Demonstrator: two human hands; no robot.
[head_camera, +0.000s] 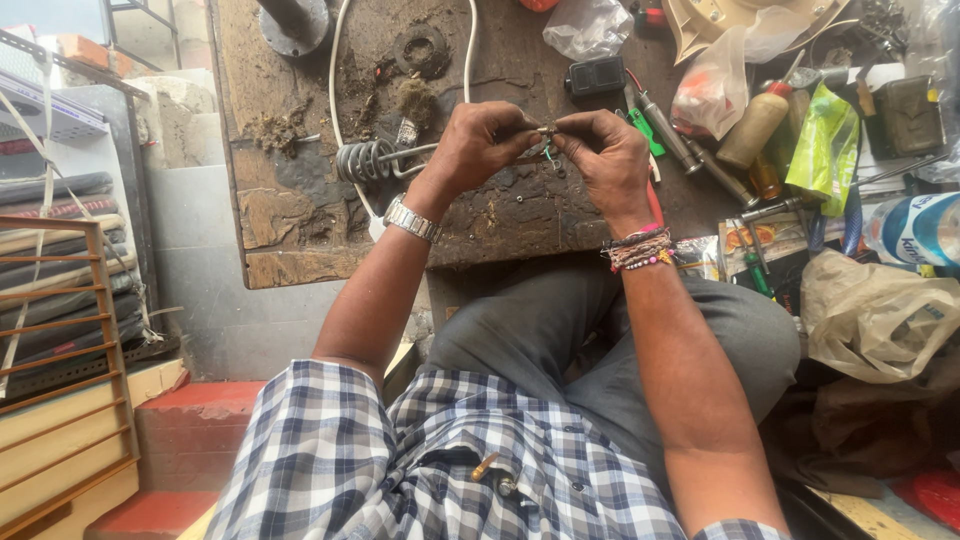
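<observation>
Mid-job: left hand and right hand both pinch small metal part over desk; unfinished.

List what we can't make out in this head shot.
- Small part pinched between left hand and right hand: too small, fingers cover most of it.
- White cable: cut off by top edge.
- Blue-and-white bottle: cut off by right edge.
- Tools on the right: overlapped by bags.
</observation>
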